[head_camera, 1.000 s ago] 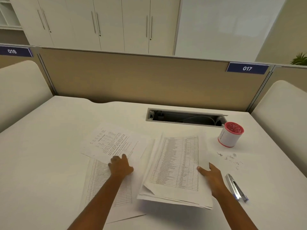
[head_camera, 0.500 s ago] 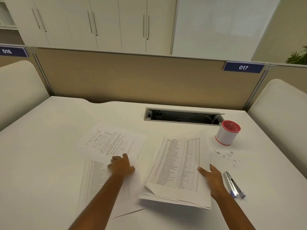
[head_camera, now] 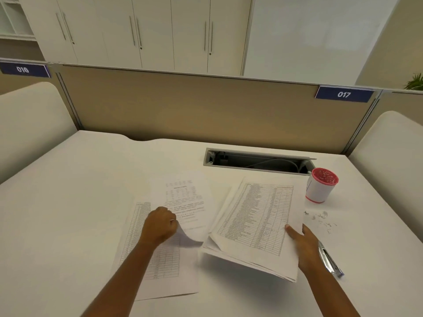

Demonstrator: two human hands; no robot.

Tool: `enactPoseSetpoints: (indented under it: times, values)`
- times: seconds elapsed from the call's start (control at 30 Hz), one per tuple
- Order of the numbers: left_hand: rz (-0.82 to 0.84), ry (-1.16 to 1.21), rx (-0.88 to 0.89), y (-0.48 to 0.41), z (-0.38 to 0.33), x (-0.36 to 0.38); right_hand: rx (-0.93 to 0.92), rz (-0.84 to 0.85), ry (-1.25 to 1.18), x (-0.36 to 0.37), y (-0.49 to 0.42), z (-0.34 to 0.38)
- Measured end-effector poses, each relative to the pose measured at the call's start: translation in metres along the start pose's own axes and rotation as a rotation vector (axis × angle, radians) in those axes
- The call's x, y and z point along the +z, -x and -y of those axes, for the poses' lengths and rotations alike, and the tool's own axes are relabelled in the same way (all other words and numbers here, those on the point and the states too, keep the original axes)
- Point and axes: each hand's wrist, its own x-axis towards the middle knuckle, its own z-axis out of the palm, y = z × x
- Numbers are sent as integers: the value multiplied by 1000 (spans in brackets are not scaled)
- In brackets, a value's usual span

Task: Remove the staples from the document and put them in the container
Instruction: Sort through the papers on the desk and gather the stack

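Note:
A thick stack of printed tables (head_camera: 256, 220) lies at the centre right of the white desk, its near edge lifted off the surface. My right hand (head_camera: 302, 243) rests flat on its right edge, fingers apart. My left hand (head_camera: 160, 225) pinches the near corner of a loose printed sheet (head_camera: 183, 197), curling it upward; another table sheet (head_camera: 155, 259) lies beneath. Loose staples (head_camera: 320, 218) are scattered on the desk right of the stack. The white container with a red rim (head_camera: 320, 188) stands behind them. A metal staple remover (head_camera: 329, 261) lies beside my right wrist.
An open cable slot (head_camera: 258, 161) is cut into the desk behind the papers. A beige partition (head_camera: 206, 110) closes off the back, and padded dividers stand at both sides. The desk (head_camera: 68, 202) stretches out to the left.
My left hand has closed on the loose sheet's near corner and lifted it, turning the sheet. My right hand stays on the stack's right edge.

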Motion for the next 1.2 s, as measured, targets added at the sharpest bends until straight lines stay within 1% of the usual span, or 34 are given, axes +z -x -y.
enactPoseSetpoints:
  times: [0.07, 0.13, 0.2, 0.23, 0.3, 0.33, 0.37, 0.43, 0.47, 0.67, 0.77, 0.9, 1.07, 1.2]
  values:
    - [89, 111, -29, 8, 9, -9, -7, -7, -3, 0, -1, 2]
    - [180, 181, -116, 18, 14, -18, -9, -11, 2, 0, -2, 3]
    - [177, 219, -230, 24, 14, -22, -16, -14, 8, 0, -4, 2]
    - [130, 217, -293, 24, 14, -21, -14, -14, 5, 0, -4, 2]
    - [-5, 75, -427, 20, 14, -15, -10, -17, 0, 0, -5, 1]
    - [14, -32, -533, 16, 14, -12, -6, -16, 4, 1, -5, 1]
    - [92, -113, -664, 14, 13, -10, -1, -11, 10, 1, -5, 1]
    - [240, -131, -894, 10, 10, -9, -1, -8, 20, 2, -6, 0]
    - [263, -101, -960, 9, 8, -8, 2, -6, 22, 3, -5, 0]
    - [292, -32, -1150, -7, 2, -17, 10, 7, 14, 3, -4, -4]
    - [290, 3, -1203, -7, 12, -18, 13, 25, 9, 4, -2, -7]
    - [235, 107, -1218, -6, 13, -19, 20, 38, 13, 6, -1, -9]
    - [188, 277, -1128, -5, 4, -15, 19, 64, 54, 10, 1, -9]
    - [101, 502, -1042, -5, 6, -14, 27, 82, 72, 9, 3, -6]
